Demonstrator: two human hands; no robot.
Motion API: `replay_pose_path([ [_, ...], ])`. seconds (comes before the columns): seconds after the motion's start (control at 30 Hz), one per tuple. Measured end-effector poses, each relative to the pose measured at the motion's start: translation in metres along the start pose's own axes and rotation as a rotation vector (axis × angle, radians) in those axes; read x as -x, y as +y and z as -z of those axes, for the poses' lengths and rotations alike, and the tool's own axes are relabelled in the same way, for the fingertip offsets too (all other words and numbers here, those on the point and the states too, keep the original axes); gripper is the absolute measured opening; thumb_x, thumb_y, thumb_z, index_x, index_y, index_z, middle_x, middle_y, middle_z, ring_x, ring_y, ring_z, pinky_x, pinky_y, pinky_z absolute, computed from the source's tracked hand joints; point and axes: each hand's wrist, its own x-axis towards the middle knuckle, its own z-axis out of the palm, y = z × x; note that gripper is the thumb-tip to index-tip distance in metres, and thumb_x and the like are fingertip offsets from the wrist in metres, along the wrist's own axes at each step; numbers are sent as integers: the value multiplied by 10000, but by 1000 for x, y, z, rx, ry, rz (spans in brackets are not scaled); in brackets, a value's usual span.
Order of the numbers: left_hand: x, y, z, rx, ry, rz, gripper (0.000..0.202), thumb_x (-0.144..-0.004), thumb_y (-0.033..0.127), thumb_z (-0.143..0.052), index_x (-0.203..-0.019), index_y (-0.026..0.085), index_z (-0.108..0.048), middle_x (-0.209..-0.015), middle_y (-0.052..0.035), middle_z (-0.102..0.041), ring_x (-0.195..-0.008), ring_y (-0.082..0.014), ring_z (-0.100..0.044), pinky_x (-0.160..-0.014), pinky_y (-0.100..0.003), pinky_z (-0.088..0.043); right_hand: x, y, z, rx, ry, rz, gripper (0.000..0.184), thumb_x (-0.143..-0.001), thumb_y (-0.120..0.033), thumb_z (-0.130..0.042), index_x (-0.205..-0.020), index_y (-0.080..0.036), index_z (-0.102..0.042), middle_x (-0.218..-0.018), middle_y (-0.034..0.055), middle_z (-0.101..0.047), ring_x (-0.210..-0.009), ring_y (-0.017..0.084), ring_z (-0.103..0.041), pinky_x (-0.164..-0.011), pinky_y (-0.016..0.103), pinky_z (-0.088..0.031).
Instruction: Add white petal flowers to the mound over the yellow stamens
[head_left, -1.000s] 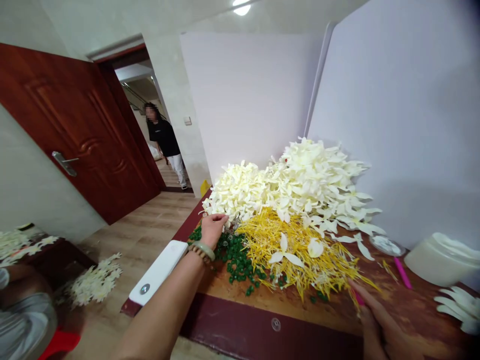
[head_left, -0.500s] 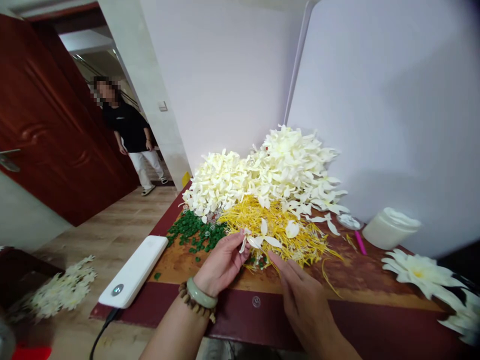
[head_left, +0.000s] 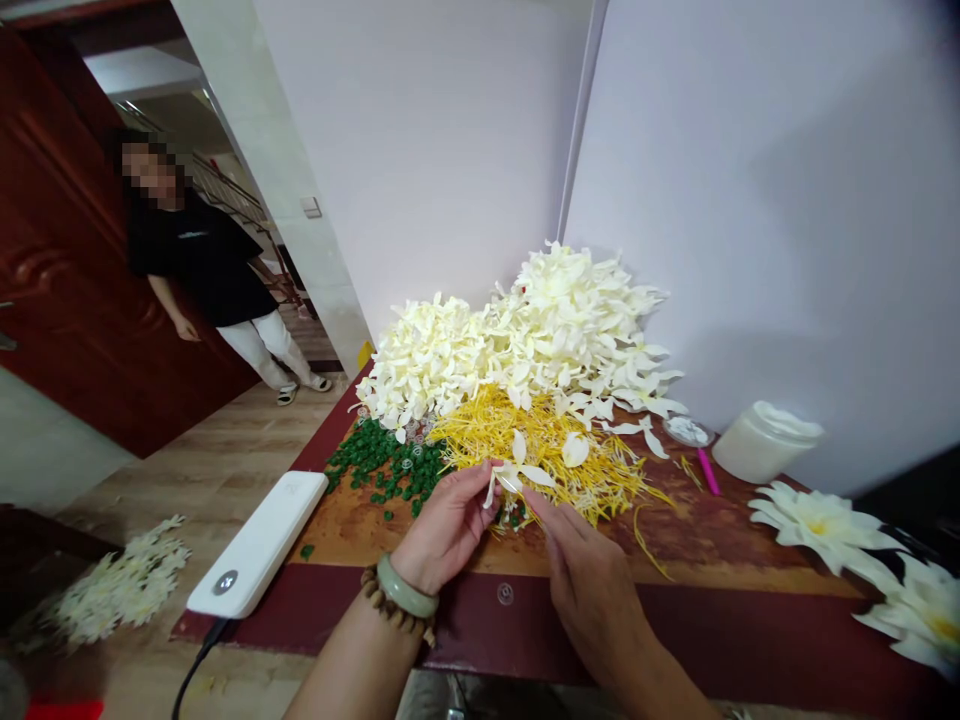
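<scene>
My left hand (head_left: 444,525), with a jade-coloured bangle and a beaded bracelet on its wrist, is closed on a white artificial flower petal piece (head_left: 535,475) between thumb and fingers. Close beside it, my right hand (head_left: 596,585) has its fingers pressed together at the lower edge of the petals; a thin shiny sliver shows there, too small to name. Right behind the hands lies a heap of yellow artificial stamens (head_left: 600,484). Green plastic pieces (head_left: 386,465) are scattered to the left. Farther back rises a big pile of white petals (head_left: 450,350).
A white power bank (head_left: 259,545) with a black cable lies at the table's left edge. To the right are a shallow dish (head_left: 688,432), a pink pen-like tool (head_left: 707,472), a white tub (head_left: 765,443) and finished flowers (head_left: 825,522). A person (head_left: 206,265) stands by the doorway.
The person at the door has come nearer. My view has shifted slightly to the right. Both hands stay at the petal piece, the right fingers a little closer to the left.
</scene>
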Motion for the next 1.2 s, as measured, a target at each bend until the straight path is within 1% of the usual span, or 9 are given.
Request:
replay_pose_path([
  [0.23,12,-15,-10,-169,-142,50,168,-682,261,-658,-722,100,-682,-665,-23,-591,-606,-63,-491,-611,-176,-379,1,-5,-5,-337,62,-223,426,-871,-212,-319,-1287,-126,-356,-1148,132,-566,-1012,210,-555,-815,343,-466],
  [0.37,14,-14,-9,-196,-111,15,215,-711,269,-630,-866,129,-677,-671,-16,-578,-629,-69,-482,-640,-188,-364,0,-4,1,-597,11,-306,427,-851,-262,-372,-1256,-128,-405,-905,79,-630,-820,182,-594,-732,311,-478],
  [0.57,13,-17,-7,-374,-140,-17,211,-695,301,-625,-737,101,-680,-636,-28,-570,-572,-69,-459,-570,-193,-349,-2,3,2,-692,-17,-294,326,-831,-293,-408,-1096,-167,-550,-864,63,-606,-847,186,-561,-738,289,-448],
  [0.63,6,-1,5,-622,-4,-109,257,-661,336,-634,-774,110,-681,-663,-41,-604,-571,-89,-478,-559,-211,-361,0,9,-1,-643,-25,-310,319,-836,-310,-392,-1066,-172,-565,-724,31,-584,-702,166,-562,-638,264,-450],
  [0.7,-5,30,27,-926,330,-330,286,-631,375,-625,-770,131,-677,-698,-46,-634,-595,-118,-511,-570,-231,-384,3,15,-4,-569,-18,-334,332,-840,-322,-378,-1078,-174,-556,-637,8,-547,-607,154,-537,-574,251,-434],
  [0.87,-37,109,86,-1109,765,-497,194,-522,290,-664,-666,166,-626,-588,-13,-575,-611,-167,-505,-579,-264,-343,9,21,-12,-418,-3,-295,345,-844,-317,-355,-1095,-175,-545,-692,33,-569,-626,166,-534,-581,256,-418],
  [0.93,-48,122,100,-1167,836,-488,193,-444,264,-704,-584,174,-605,-505,4,-524,-570,-174,-484,-560,-273,-320,9,19,-13,-395,6,-271,344,-841,-314,-353,-1090,-180,-550,-722,43,-580,-639,173,-533,-596,263,-412],
  [1.03,-56,119,106,-1217,866,-478,163,-443,255,-695,-493,178,-561,-454,12,-489,-529,-166,-468,-535,-269,-304,11,18,-13,-407,8,-273,345,-837,-317,-358,-1092,-184,-549,-716,39,-566,-616,170,-506,-589,266,-390],
  [1.2,-34,94,80,-1198,782,-544,159,-604,321,-590,-596,181,-515,-540,23,-520,-524,-122,-468,-505,-228,-319,15,20,-9,-635,-33,-402,327,-834,-333,-393,-1092,-189,-534,-594,-20,-422,-548,134,-408,-521,241,-321],
])
